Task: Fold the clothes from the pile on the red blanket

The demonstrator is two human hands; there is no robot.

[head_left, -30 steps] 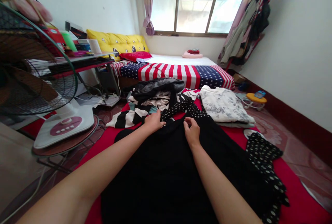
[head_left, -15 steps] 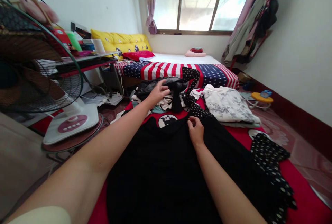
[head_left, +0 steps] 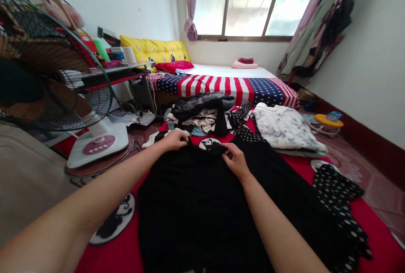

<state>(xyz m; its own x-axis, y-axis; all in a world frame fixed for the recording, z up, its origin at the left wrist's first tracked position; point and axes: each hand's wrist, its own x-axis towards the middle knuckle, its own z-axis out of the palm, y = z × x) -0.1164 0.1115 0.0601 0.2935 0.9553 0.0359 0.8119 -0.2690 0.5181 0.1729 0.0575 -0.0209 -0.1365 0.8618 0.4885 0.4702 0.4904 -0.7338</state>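
Observation:
A black garment with polka-dot trim (head_left: 202,205) lies spread across the red cloth (head_left: 104,256) in front of me. My left hand (head_left: 176,140) is closed on its upper left edge, fingers pinched together. At the right side of the neckline, my right hand (head_left: 234,160) pinches the black fabric between thumb and fingers. Between the two hands the neckline sags over a white round print on the red cloth. One polka-dot sleeve (head_left: 338,197) spreads out to the right; more dotted fabric (head_left: 245,131) lies beyond my right hand.
Beyond the garment rises a heap of rumpled clothes (head_left: 202,110). To its right sits a folded white floral stack (head_left: 284,127). An electric fan (head_left: 98,144) stands on a round stool at left. Farther back is a bed with a striped, starred cover (head_left: 218,87); a yellow stool (head_left: 327,120) is at right.
My left hand has come down and back from the clothes heap to the garment's upper left edge. My right hand now pinches the neckline. The dotted sleeve near the heap has dropped lower.

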